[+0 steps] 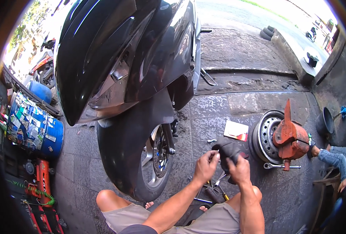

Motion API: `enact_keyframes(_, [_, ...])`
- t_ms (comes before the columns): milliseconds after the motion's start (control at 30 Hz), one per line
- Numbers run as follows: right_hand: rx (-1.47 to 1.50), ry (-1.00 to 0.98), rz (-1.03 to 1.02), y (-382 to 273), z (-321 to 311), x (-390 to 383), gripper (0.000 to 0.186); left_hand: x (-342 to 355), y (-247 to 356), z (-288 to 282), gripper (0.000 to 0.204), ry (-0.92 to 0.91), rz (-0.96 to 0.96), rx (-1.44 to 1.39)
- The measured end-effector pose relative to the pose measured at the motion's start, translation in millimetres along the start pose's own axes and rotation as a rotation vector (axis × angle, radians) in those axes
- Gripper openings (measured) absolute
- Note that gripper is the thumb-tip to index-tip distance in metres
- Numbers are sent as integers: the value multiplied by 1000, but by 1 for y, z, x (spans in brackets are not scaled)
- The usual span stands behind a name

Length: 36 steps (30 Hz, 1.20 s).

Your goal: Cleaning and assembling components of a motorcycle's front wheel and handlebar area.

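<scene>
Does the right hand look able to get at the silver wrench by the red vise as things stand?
Probably yes: nothing visible blocks the right hand from the near end of the silver wrench, though that hand holds a dark piece and would likely need freeing first.

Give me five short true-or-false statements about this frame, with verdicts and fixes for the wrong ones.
1. The right hand holds a black part. True.
2. The vise is blue. False: the vise is orange-red.
3. A blue drum is left of the bike. True.
4. The left hand rests on the bike. False: the left hand is close to the black part.
5. The white card lies on the floor. True.
</scene>
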State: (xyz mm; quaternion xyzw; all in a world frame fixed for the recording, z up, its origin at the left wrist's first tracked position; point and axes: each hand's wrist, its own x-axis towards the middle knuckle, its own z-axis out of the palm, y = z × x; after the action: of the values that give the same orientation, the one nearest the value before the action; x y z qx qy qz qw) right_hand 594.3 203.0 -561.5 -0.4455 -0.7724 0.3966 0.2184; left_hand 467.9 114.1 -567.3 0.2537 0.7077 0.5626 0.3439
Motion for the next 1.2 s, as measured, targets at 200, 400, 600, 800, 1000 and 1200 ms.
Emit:
enact_keyframes(200, [-372, -183, -54, -13, 24, -8, 27, 40, -44, 6, 16, -61, -566, -503])
enact_keyframes(400, [-421, -401, 109, -34, 39, -6, 36, 37, -102, 5, 23, 28, -788, -870])
enact_keyframes(600, [68, -87, 86, 19, 17, -23, 37, 7, -50, 48, 78, 27, -432, -354])
enact_keyframes(800, [427, -340, 198, 13, 28, -11, 45, 8, -47, 7, 52, -9, -211, -342])
enact_keyframes(1000, [648, -256, 313, 17, 17, 0, 42, 17, -53, 19, 41, -182, -211, -619])
enact_keyframes(1200, [572, 231, 233, -5, 13, 12, 49, 21, -108, 35, 61, -159, -217, -65])
